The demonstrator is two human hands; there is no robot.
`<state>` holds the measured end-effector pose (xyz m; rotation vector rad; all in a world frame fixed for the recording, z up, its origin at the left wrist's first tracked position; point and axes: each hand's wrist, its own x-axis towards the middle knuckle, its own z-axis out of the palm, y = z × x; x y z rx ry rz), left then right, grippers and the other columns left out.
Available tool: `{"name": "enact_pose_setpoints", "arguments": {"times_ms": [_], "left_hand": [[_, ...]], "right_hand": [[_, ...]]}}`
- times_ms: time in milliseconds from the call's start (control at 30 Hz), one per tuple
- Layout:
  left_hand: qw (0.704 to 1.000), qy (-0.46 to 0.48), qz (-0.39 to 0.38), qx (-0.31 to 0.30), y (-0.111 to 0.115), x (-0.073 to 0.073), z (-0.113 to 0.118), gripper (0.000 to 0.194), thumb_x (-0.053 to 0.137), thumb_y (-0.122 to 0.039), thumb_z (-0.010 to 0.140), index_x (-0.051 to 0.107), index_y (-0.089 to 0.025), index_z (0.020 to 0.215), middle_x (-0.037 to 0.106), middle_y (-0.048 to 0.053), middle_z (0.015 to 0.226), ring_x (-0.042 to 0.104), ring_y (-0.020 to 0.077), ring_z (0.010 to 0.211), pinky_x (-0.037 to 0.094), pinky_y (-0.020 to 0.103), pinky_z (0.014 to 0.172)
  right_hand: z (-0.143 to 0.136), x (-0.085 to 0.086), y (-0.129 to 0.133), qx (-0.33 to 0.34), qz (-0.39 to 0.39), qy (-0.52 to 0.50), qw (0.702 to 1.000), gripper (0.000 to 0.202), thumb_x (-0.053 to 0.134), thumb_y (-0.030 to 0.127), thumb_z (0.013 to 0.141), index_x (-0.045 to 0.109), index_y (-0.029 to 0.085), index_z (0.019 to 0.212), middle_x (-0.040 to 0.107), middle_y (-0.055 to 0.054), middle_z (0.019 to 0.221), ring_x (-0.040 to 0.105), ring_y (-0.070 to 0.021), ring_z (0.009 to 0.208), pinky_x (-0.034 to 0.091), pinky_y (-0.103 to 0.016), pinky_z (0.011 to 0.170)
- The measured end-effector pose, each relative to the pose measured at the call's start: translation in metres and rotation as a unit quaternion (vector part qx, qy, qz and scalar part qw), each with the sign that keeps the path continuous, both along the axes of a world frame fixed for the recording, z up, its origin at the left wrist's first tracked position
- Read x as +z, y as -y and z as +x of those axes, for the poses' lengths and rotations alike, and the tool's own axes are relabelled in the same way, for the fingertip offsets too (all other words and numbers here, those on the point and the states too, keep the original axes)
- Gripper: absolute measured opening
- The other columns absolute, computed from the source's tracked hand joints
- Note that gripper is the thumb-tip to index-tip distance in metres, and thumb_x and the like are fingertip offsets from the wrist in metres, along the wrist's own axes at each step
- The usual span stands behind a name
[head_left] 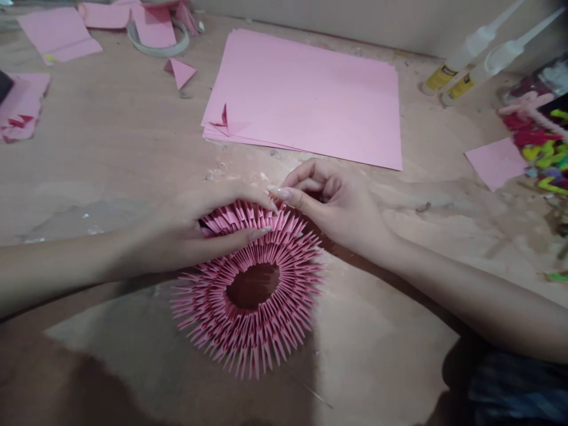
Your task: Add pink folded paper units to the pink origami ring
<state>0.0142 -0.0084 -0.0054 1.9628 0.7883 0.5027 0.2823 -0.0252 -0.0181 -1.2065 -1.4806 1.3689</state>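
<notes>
A ring of folded pink paper pieces [252,331] lies on the table, its points fanning outward around an open centre. Across the ring's far left part, my left hand [217,228] grips it, with the thumb on top and the fingers over the far edge. My right hand [328,192] is at the ring's far right edge, thumb and forefinger pinched together beside the left fingertips. Whatever sits in that pinch is too small and hidden to make out.
Behind the hands lies a stack of pink paper [310,94] with a small folded piece [223,121] on it. Two glue bottles [461,89] stand back right, near colourful pipe cleaners [548,148] and a pink paper square [496,163]. A tape roll [158,48] and pink scraps [60,32] are back left.
</notes>
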Motion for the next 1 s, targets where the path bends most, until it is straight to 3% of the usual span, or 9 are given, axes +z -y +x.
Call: {"name": "enact_pose_setpoints", "arguments": {"times_ms": [200,333,533,800,1000], "left_hand": [[0.999,0.006,0.033,-0.011,-0.005,-0.004,-0.002,0.035,0.073,-0.049,0.124,0.083,-0.024,0.146,0.087,0.002,0.145,0.083,0.0237,0.137,0.066,0.041,0.135],[1.0,0.0,0.008,-0.019,-0.005,-0.001,-0.003,0.035,0.073,-0.048,0.122,0.082,-0.023,0.146,0.087,0.005,0.149,0.083,0.0247,0.141,0.065,0.041,0.136],[0.999,0.013,-0.028,-0.012,-0.002,-0.001,-0.001,0.033,0.074,-0.044,0.122,0.081,-0.022,0.146,0.087,0.003,0.151,0.083,0.0219,0.142,0.065,0.037,0.135],[1.0,0.019,0.007,-0.007,0.005,-0.002,-0.002,0.027,0.073,-0.038,0.126,0.079,-0.025,0.149,0.086,-0.007,0.152,0.082,0.0156,0.144,0.062,0.031,0.139],[0.999,0.015,0.048,0.005,0.008,-0.001,-0.001,0.025,0.073,-0.036,0.127,0.079,-0.023,0.147,0.086,-0.006,0.151,0.08,0.0163,0.145,0.059,0.034,0.143]], "right_hand": [[0.0,0.004,0.002,-0.009,-0.021,-0.033,0.999,0.049,0.107,0.069,0.094,0.078,0.029,0.095,0.088,-0.001,0.088,0.079,-0.0214,0.082,0.063,-0.036,0.077],[0.002,0.008,0.004,-0.005,-0.074,-0.077,0.994,0.047,0.112,0.061,0.091,0.078,0.029,0.096,0.09,-0.001,0.09,0.082,-0.0217,0.084,0.068,-0.036,0.077],[0.004,0.011,0.008,-0.018,-0.083,-0.099,0.991,0.043,0.114,0.048,0.091,0.078,0.027,0.092,0.09,-0.002,0.089,0.082,-0.0202,0.082,0.067,-0.034,0.073],[0.006,0.004,0.006,-0.023,-0.047,-0.082,0.995,0.048,0.116,0.053,0.088,0.076,0.027,0.088,0.089,-0.002,0.088,0.084,-0.0216,0.083,0.069,-0.035,0.075],[0.003,0.004,0.006,-0.028,-0.041,-0.076,0.996,0.047,0.114,0.055,0.09,0.076,0.029,0.086,0.091,-0.003,0.09,0.088,-0.0248,0.088,0.072,-0.039,0.078]]}}
